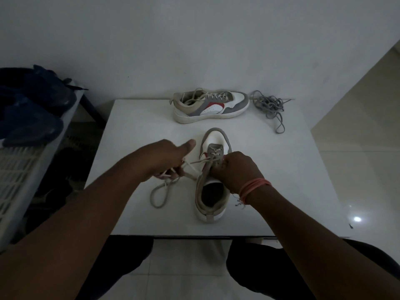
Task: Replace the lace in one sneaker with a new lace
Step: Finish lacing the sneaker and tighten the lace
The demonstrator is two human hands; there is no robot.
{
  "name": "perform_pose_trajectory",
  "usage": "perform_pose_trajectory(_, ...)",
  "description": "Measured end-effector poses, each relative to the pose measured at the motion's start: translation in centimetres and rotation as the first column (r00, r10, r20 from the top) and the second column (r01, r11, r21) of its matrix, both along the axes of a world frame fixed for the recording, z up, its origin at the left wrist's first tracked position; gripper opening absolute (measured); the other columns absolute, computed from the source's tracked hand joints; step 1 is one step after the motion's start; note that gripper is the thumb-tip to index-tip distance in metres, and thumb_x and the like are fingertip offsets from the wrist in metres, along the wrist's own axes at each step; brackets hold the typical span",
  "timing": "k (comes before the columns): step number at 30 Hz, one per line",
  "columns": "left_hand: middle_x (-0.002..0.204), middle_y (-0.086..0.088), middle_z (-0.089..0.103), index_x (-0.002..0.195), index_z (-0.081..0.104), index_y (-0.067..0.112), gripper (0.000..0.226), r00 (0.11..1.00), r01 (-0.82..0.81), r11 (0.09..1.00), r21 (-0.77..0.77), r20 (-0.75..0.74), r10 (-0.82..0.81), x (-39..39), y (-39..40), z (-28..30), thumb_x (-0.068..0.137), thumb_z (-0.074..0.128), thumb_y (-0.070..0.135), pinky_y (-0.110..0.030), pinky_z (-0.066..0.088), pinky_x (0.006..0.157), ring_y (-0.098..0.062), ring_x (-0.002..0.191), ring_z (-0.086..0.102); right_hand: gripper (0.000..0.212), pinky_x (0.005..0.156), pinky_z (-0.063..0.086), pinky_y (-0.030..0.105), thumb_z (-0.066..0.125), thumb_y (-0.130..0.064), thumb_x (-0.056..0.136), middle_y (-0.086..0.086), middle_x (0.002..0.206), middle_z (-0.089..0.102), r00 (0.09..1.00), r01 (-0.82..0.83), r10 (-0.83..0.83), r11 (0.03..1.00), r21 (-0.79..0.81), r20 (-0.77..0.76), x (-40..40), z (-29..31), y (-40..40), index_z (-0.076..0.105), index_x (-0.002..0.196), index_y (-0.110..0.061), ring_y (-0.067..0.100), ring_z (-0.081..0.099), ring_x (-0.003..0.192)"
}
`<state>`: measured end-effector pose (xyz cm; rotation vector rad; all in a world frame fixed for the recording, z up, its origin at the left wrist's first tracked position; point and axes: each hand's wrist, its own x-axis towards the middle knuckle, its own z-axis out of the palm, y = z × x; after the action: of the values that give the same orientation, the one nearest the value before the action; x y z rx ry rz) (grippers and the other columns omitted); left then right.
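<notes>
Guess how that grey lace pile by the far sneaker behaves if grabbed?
The grey lace lies in a loose tangle, so probably floppy and light. One loop trails toward the near edge; it would likely drag and snag rather than lift cleanly.

A white slatted rack (15,169) bearing dark blue shoes (32,111) stands left of the white table (138,118).
</notes>
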<state>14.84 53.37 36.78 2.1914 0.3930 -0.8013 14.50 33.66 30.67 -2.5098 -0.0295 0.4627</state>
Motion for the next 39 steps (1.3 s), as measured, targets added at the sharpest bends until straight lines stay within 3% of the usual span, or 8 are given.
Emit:
perform_pose_trajectory(4,0.055,0.0,0.069,0.071,0.066,0.007,0.06,0.979,0.204,0.907,0.368,-0.051,-0.199,-0.5,0.6,-2.7,0.089,0.06,0.064,-0.023,0.047,0.055,-0.015,0.049,0.063,0.043,0.057,0.04,0.027,0.066,-0.052,0.087,-0.001,0.063,0.053,0.999,-0.028,0.028,1.0,0.0,0.018,-0.1,0.0,-0.1,0.051,0.064,-0.02,0.016,0.052,0.061)
perform_pose_trajectory(11,0.144,-0.01,0.044,0.137,0.051,0.03,0.05,0.824,0.308,0.675,0.671,0.166,-0.541,-1.7,-0.7,-5.6,0.091,0.06,0.048,-0.047,0.036,0.103,-0.037,0.128,0.045,0.043,0.055,0.036,0.024,0.065,-0.051,0.089,-0.002,0.065,0.051,0.997,-0.07,0.072,0.996,-0.05,0.04,-0.1,0.0,0.2,0.047,0.064,-0.021,0.011,0.048,0.058)
perform_pose_trajectory(18,0.084,-0.006,0.073,0.078,0.073,0.009,0.028,0.956,-0.045,0.998,-0.049,0.288,0.057,1.4,0.3,-1.3,0.093,0.062,0.03,-0.039,0.051,0.089,-0.024,0.081,0.066,0.03,0.067,0.052,0.036,0.074,-0.032,0.082,0.0,0.071,0.055,0.983,-0.185,0.185,0.982,0.024,0.011,0.4,1.4,-1.1,0.051,0.068,-0.02,0.014,0.05,0.064)
perform_pose_trajectory(24,0.087,-0.004,0.063,0.095,0.067,0.01,0.022,0.96,-0.218,0.374,-0.901,-0.13,0.247,0.9,0.5,3.0,0.101,0.049,0.021,-0.035,0.053,0.082,-0.015,0.072,0.059,0.015,0.076,0.055,0.038,0.073,-0.039,0.088,-0.001,0.087,0.065,0.949,-0.296,0.313,0.829,0.474,0.045,0.7,3.3,-1.0,0.067,0.096,-0.027,0.017,0.062,0.078)
perform_pose_trajectory(29,0.109,-0.01,0.068,0.13,0.058,-0.003,0.039,0.931,-0.259,0.034,-0.965,-0.24,0.274,0.4,-0.7,2.6,0.093,0.044,0.0,-0.038,0.056,0.097,-0.021,0.1,0.068,0.022,0.07,0.046,0.015,0.053,-0.024,0.103,-0.018,0.075,0.067,0.933,-0.332,0.347,0.727,0.602,0.096,0.3,3.7,-0.2,0.069,0.088,-0.022,-0.001,0.059,0.07)
perform_pose_trajectory(33,0.109,-0.025,0.067,0.119,0.056,-0.014,0.029,0.681,-0.454,-0.305,-0.838,-0.546,0.488,2.0,1.2,1.9,0.094,0.042,-0.011,-0.039,0.063,0.079,-0.029,0.091,0.071,0.033,0.084,0.049,0.04,0.049,-0.031,0.095,0.01,0.09,0.068,0.975,0.002,0.18,0.581,0.814,-0.131,1.4,4.0,-2.0,0.065,0.09,-0.003,0.024,0.062,0.087)
perform_pose_trajectory(36,0.108,-0.029,0.062,0.118,0.052,-0.015,0.022,0.554,-0.51,-0.333,-0.793,-0.599,0.579,2.3,2.1,0.8,0.1,0.041,-0.009,-0.045,0.063,0.078,-0.033,0.096,0.067,0.04,0.073,0.053,0.041,0.045,-0.038,0.103,0.011,0.073,0.058,0.928,0.311,0.125,0.259,0.914,-0.351,1.9,4.9,-2.7,0.051,0.075,-0.011,0.026,0.056,0.068)
perform_pose_trajectory(39,0.111,-0.03,0.058,0.114,0.05,-0.015,0.018,0.482,-0.523,-0.347,-0.779,-0.606,0.633,2.4,2.4,-0.1,0.103,0.037,-0.007,-0.047,0.056,0.092,-0.036,0.102,0.063,0.041,0.051,0.039,0.029,0.049,-0.045,0.102,0.0,0.056,0.03,0.919,0.386,-0.026,0.266,0.883,-0.393,2.4,5.0,-3.2,0.048,0.074,-0.014,0.015,0.022,0.048)
